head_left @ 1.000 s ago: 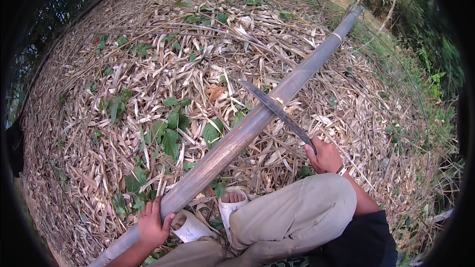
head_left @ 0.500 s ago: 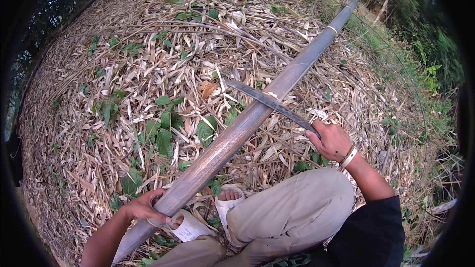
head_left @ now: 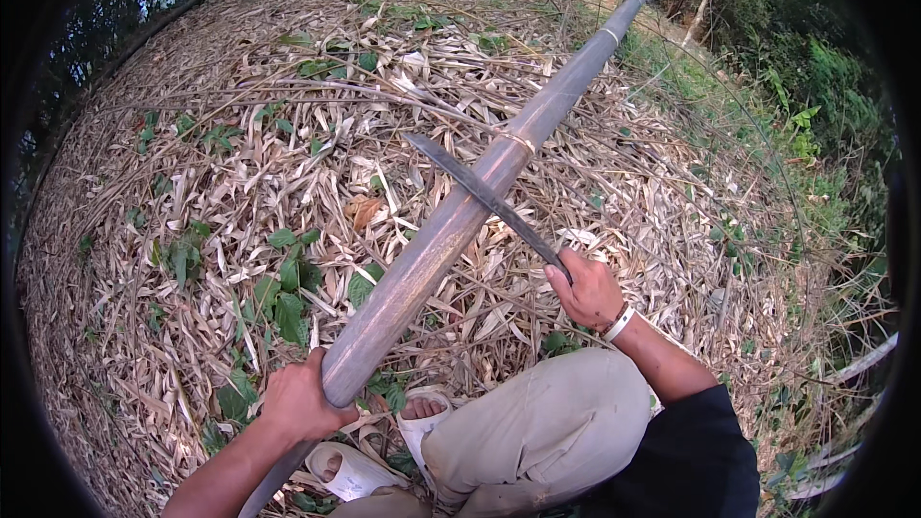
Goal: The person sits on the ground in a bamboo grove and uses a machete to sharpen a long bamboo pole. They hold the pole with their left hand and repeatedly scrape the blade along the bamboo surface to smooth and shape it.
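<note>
Head view: dark blade crosses a bamboo pole

Nearest to us are our pale trousers and two white sandals. Just left of the sandals, our left hand wraps the near part of the pole, thumb on the sandal side; the pole hides most fingertips. Our right hand, with a white wristband behind it, has its fingers curled closed round the blade's lower end, right of the pole. From there the blade slants up and left over the pole's middle; we cannot tell whether they touch. Just beyond is a pale ring on the pole. Dry leaves and green plants surround it. Farther off, the pole narrows toward dense shrubs.
</note>
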